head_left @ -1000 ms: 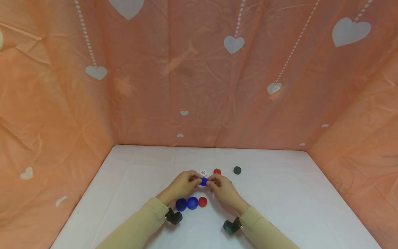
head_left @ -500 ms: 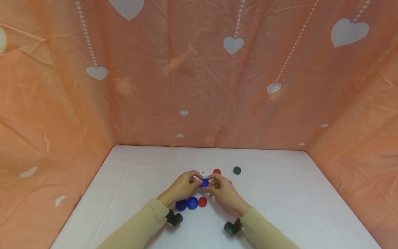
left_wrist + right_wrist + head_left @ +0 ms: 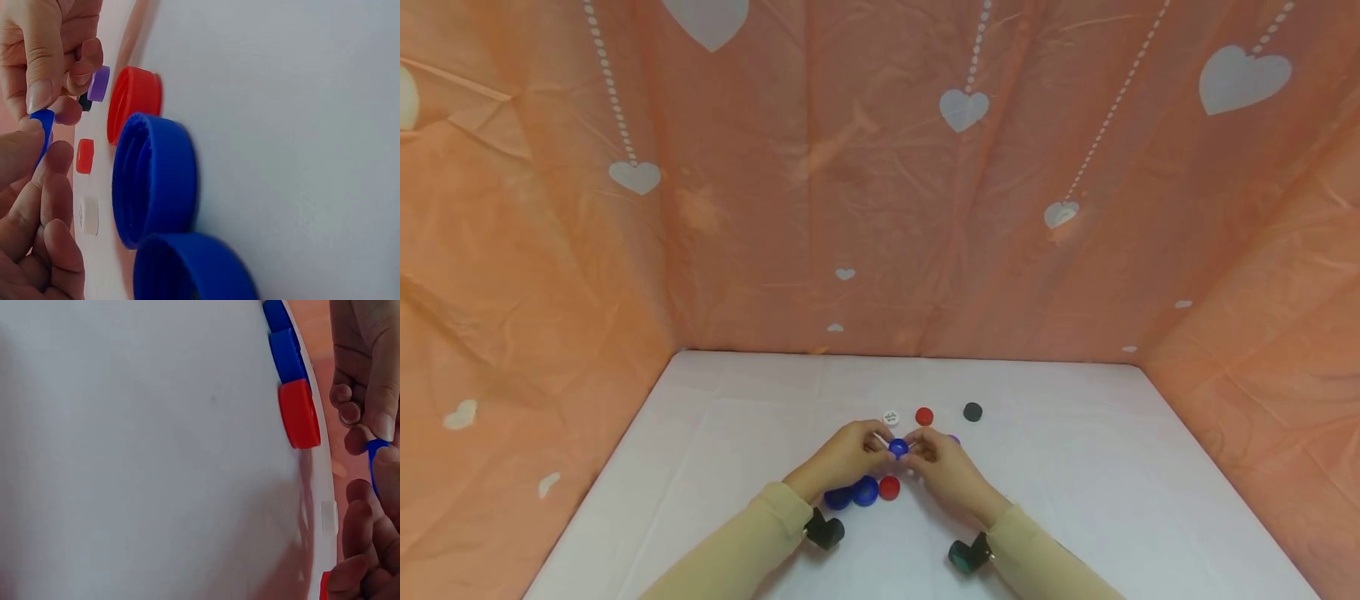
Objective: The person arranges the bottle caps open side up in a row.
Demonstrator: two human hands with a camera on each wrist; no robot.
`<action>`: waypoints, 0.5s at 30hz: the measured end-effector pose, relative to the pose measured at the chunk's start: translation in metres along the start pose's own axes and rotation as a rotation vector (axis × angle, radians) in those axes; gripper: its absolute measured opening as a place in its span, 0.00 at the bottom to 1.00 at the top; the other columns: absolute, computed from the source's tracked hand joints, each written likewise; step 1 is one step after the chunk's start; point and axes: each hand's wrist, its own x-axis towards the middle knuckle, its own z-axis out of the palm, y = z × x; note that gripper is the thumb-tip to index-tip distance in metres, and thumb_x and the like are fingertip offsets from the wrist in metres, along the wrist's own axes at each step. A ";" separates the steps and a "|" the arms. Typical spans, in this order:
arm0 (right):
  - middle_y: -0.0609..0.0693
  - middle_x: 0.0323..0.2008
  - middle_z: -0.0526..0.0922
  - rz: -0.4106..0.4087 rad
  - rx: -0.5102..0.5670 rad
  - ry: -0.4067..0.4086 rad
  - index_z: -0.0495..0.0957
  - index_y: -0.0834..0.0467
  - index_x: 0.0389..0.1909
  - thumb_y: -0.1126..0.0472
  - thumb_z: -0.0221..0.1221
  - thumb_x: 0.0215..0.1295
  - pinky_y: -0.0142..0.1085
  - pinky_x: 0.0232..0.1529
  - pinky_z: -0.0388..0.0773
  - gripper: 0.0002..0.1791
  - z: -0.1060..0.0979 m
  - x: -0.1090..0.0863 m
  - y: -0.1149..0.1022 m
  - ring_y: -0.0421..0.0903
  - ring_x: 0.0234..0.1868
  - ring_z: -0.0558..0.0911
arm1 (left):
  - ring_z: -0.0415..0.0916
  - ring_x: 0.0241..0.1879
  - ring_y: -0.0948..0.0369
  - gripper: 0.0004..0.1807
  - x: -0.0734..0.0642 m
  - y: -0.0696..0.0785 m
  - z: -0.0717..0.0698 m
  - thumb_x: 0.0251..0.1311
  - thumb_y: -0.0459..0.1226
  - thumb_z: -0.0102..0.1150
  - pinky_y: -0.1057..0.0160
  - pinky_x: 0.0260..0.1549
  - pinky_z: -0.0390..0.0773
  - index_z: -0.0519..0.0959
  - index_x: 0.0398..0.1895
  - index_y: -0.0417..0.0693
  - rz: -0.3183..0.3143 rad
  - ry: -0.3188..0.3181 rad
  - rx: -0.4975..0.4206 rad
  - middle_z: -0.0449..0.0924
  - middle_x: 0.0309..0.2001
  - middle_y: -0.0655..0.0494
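Note:
Both hands hold one blue bottle cap between them, raised off the table. The left hand pinches its left side between thumb and fingertips, and the right hand pinches its right side. Their fingertips cover much of the cap in the wrist views, where only a blue strip shows. Just nearer the person lie two larger blue caps, one with its hollow side showing, the other partly behind the left wrist in the head view. A red cap lies to their right.
Beyond the hands lie a white cap with dark marks, a red cap and a black cap. A purple cap is partly hidden behind the right hand in the head view. Orange cloth with hearts surrounds the white table.
Both hands have come slightly toward the person with the blue cap. The held cap has turned, so its raised rim now shows. The other caps stay where they were.

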 end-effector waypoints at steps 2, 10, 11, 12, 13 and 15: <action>0.45 0.35 0.82 0.012 -0.001 -0.010 0.76 0.53 0.50 0.53 0.61 0.67 0.35 0.40 0.78 0.14 -0.001 -0.001 0.002 0.43 0.36 0.81 | 0.80 0.31 0.58 0.08 0.001 -0.001 0.002 0.62 0.38 0.64 0.60 0.32 0.77 0.78 0.42 0.50 0.021 -0.004 0.022 0.82 0.30 0.57; 0.40 0.34 0.82 -0.032 -0.082 -0.011 0.79 0.49 0.46 0.52 0.66 0.60 0.39 0.44 0.76 0.14 -0.005 -0.001 0.010 0.40 0.37 0.80 | 0.76 0.31 0.63 0.07 0.007 -0.005 0.007 0.61 0.41 0.63 0.61 0.34 0.74 0.80 0.41 0.51 0.072 -0.019 0.135 0.79 0.29 0.63; 0.39 0.33 0.82 -0.036 -0.092 -0.007 0.79 0.49 0.45 0.52 0.66 0.60 0.39 0.44 0.75 0.14 -0.006 -0.001 0.011 0.40 0.37 0.80 | 0.75 0.31 0.63 0.08 0.007 -0.004 0.008 0.61 0.41 0.64 0.61 0.35 0.74 0.80 0.41 0.51 0.074 -0.017 0.151 0.78 0.29 0.63; 0.39 0.33 0.82 -0.038 -0.101 -0.005 0.79 0.49 0.45 0.52 0.66 0.60 0.39 0.44 0.75 0.14 -0.006 -0.001 0.012 0.40 0.37 0.80 | 0.75 0.31 0.63 0.09 0.007 -0.004 0.009 0.61 0.41 0.64 0.60 0.35 0.74 0.80 0.42 0.51 0.073 -0.016 0.167 0.78 0.29 0.63; 0.39 0.33 0.81 -0.039 -0.110 -0.003 0.79 0.49 0.45 0.51 0.67 0.59 0.39 0.44 0.75 0.14 -0.007 -0.001 0.012 0.40 0.37 0.80 | 0.75 0.32 0.63 0.10 0.007 -0.003 0.009 0.61 0.42 0.64 0.60 0.36 0.74 0.80 0.43 0.50 0.069 -0.017 0.183 0.78 0.30 0.63; 0.40 0.33 0.81 -0.043 -0.121 0.000 0.79 0.50 0.44 0.52 0.67 0.59 0.38 0.43 0.75 0.14 -0.008 -0.001 0.013 0.40 0.37 0.79 | 0.74 0.34 0.62 0.13 0.007 -0.003 0.011 0.60 0.44 0.65 0.59 0.38 0.74 0.81 0.45 0.50 0.058 -0.026 0.227 0.77 0.32 0.63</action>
